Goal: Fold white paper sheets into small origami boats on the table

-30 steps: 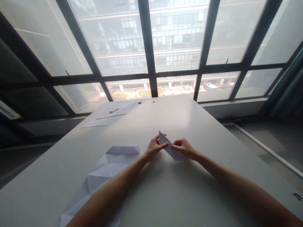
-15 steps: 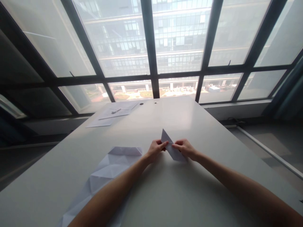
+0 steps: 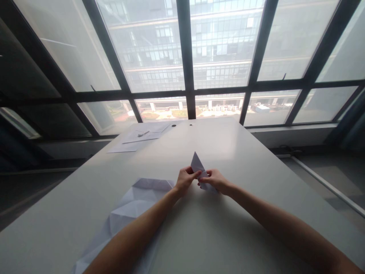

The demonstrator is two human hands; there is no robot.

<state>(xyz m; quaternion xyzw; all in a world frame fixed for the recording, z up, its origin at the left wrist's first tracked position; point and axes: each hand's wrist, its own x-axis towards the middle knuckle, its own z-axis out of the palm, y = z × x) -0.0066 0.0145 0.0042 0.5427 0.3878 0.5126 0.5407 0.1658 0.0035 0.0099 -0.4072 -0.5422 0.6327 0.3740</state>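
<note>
Between my hands, just above the table, is a small folded piece of white paper (image 3: 196,163) with a pointed tip facing away from me. My left hand (image 3: 185,179) pinches its left edge, thumb on top. From the other side my right hand (image 3: 217,181) grips the paper near its middle, its thumb close to the left thumb. The lower end of the paper is partly hidden by the right fingers. Beside and beneath my left forearm lies a large creased sheet of white paper (image 3: 134,207), partly covered by the arm.
The long white table (image 3: 228,152) reaches to a wall of dark-framed windows (image 3: 190,61). At its far left lie white sheets (image 3: 122,146) with a small pale object (image 3: 143,134) on them, too small to name. Two small holes sit near the far edge.
My right hand has shifted left along the folded paper, nearer to my left hand. The paper's tip has turned slightly more upright. The camera view has shifted a little.
</note>
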